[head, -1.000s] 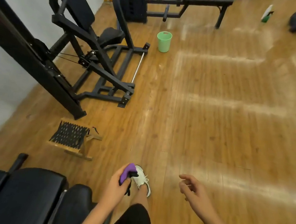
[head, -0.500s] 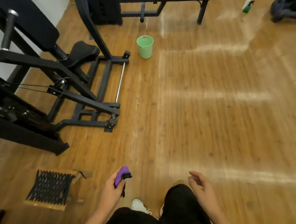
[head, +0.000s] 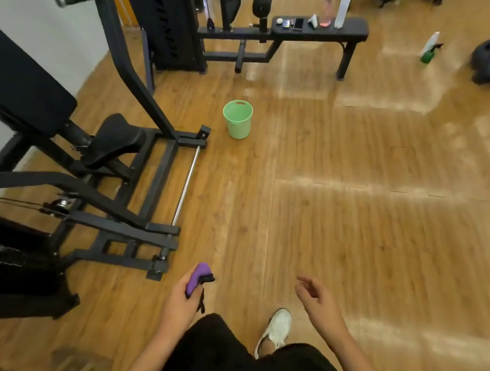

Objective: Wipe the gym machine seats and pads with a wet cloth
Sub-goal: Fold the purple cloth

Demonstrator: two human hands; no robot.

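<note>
My left hand (head: 180, 300) grips a balled purple cloth (head: 197, 277) with a black edge, low in the head view over the wood floor. My right hand (head: 317, 303) hangs beside it with loosely curled fingers and holds nothing. To the left stands a black gym machine with a small black seat (head: 116, 138) and a large black back pad (head: 19, 89). A black flat bench (head: 320, 31) stands at the far side of the room.
A green bucket (head: 237, 119) stands on the floor ahead, right of the machine's frame. Bottles and small items lie on the bench; a green spray bottle (head: 429, 48) stands on the floor far right. My white shoe (head: 276, 330) steps forward.
I have walked forward: the machine, bucket and bench are closer and lower in view. The woven wooden stand has dropped out at the bottom left. The cloth stays in my left hand.
</note>
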